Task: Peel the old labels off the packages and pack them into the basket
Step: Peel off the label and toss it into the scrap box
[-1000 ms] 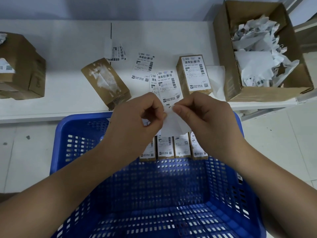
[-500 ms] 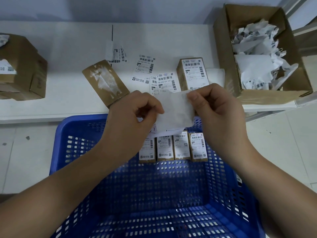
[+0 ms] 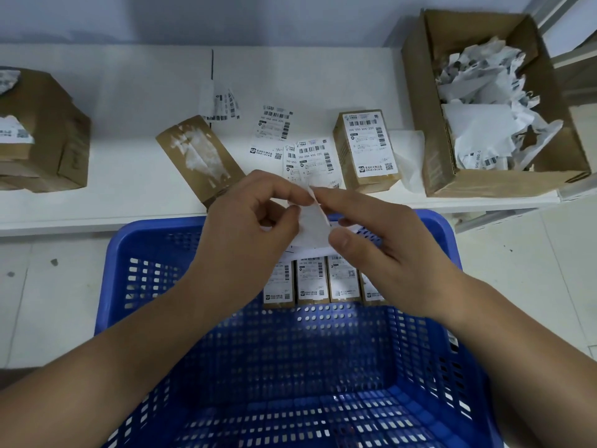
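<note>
Above the far rim of the blue basket (image 3: pixel 116 286), my left hand (image 3: pixel 248 227) and my right hand (image 3: pixel 381 250) both pinch a white label sheet (image 3: pixel 313 221), its blank side toward me. Several small labelled packages (image 3: pixel 311 281) stand in a row against the basket's far wall. On the white table (image 3: pixel 113 130) lies a brown package (image 3: pixel 198 158) with torn label residue on top. Another brown package (image 3: pixel 366 150) with a full label stands to its right. Loose printed labels (image 3: pixel 274 132) lie between them.
An open cardboard box (image 3: pixel 429 124) full of crumpled label scraps sits at the table's right end. A stack of bigger brown boxes (image 3: pixel 42 134) stands at the left. A sheet of backing paper (image 3: pixel 410 156) lies beside the scrap box. Tiled floor (image 3: pixel 48 302) surrounds the basket.
The sheet was spread flat between my hands half a second ago. Now it is turned edge-on and narrower, and my right fingers have stretched out along it.
</note>
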`<action>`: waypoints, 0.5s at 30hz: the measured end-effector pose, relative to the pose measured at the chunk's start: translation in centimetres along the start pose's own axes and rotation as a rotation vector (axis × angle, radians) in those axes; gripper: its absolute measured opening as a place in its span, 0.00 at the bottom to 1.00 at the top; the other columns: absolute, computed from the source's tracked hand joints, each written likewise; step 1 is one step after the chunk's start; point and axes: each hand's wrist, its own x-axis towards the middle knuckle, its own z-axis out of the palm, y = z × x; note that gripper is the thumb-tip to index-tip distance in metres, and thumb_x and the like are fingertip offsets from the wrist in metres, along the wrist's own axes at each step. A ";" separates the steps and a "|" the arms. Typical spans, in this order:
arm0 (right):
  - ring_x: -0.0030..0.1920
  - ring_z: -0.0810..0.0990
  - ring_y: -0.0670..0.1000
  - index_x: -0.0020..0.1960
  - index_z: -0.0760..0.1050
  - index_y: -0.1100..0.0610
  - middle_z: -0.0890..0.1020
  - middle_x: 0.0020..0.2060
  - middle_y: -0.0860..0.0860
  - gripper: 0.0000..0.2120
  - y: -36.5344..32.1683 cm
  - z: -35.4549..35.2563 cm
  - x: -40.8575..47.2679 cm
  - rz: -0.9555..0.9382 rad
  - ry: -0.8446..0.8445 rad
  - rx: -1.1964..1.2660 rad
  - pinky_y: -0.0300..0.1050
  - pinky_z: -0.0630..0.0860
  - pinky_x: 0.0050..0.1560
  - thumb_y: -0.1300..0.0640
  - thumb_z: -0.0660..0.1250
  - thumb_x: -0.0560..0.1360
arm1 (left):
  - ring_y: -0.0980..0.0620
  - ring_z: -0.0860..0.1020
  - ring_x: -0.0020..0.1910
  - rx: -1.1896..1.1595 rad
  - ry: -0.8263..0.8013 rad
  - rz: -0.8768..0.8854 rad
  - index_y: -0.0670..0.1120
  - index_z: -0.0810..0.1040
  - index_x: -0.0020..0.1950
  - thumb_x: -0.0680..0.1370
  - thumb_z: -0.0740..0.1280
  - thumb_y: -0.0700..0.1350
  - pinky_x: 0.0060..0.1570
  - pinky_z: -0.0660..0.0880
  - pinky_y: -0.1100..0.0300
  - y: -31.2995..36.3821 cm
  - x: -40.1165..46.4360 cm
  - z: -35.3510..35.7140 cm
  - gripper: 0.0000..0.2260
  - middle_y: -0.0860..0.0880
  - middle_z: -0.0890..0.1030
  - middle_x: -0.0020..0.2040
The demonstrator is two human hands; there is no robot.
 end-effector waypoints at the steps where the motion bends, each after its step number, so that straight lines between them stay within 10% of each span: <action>1: 0.69 0.76 0.47 0.74 0.72 0.56 0.79 0.67 0.46 0.27 0.0 0.0 0.0 -0.012 -0.015 0.013 0.49 0.73 0.68 0.45 0.61 0.79 | 0.60 0.80 0.39 0.002 0.004 0.004 0.57 0.81 0.47 0.79 0.70 0.34 0.38 0.72 0.73 0.0 -0.1 0.0 0.15 0.58 0.81 0.48; 8: 0.43 0.78 0.32 0.51 0.81 0.49 0.76 0.39 0.27 0.04 -0.4 0.4 0.1 -0.126 0.169 -0.112 0.23 0.67 0.44 0.58 0.69 0.80 | 0.59 0.82 0.40 -0.043 0.041 -0.004 0.54 0.81 0.49 0.78 0.72 0.39 0.38 0.76 0.70 0.2 0.2 -0.3 0.09 0.58 0.81 0.50; 15: 0.40 0.85 0.50 0.51 0.86 0.60 0.87 0.40 0.52 0.06 0.1 0.2 0.1 -0.158 0.421 -0.184 0.42 0.78 0.43 0.58 0.72 0.78 | 0.58 0.78 0.34 0.012 -0.006 0.005 0.55 0.74 0.41 0.73 0.78 0.39 0.35 0.73 0.70 -0.4 0.3 -0.4 0.15 0.56 0.79 0.43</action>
